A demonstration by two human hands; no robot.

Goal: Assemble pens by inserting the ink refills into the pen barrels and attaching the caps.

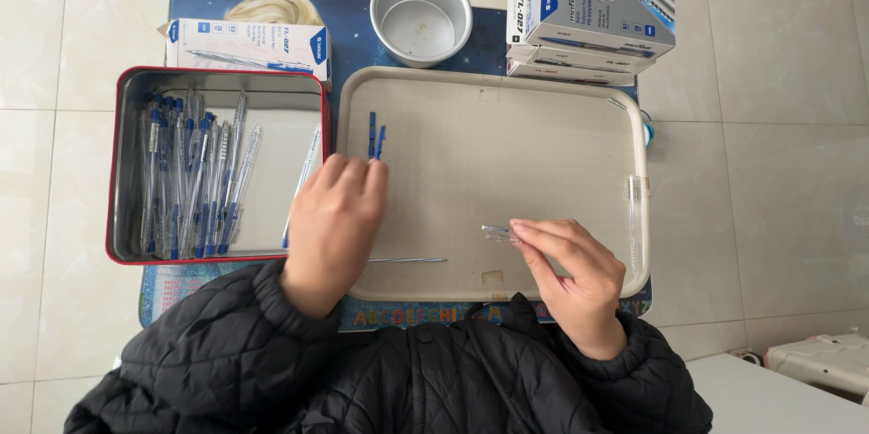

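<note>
a: it was a low table on pale floor tiles, with a beige tray [493, 90] in the middle, a red-rimmed tin [122, 171] of blue pens to the left, a small metal bowl [422, 13] behind, and pen boxes [593, 27] stacked at the back right.

b: and the hands?

a: right hand [579, 276] pinched a clear pen barrel [496, 233] between thumb and fingertips, over the near middle of the tray. the barrel lay roughly left-right, free end poking left toward the other hand.

b: the left?

a: left hand [333, 221] was palm down at the tray's left edge, fingers curled loosely. couldn't tell if it gripped anything. two blue clips [375, 137] sat just past its fingertips, long axis running away from the person. a thin refill [407, 260] lay left-right just beside its wrist side, tip pointing right, so the left hand was nearer to both.

b: anything else?

a: a second clear barrel [635, 217] lay along the tray's right rim.
</note>
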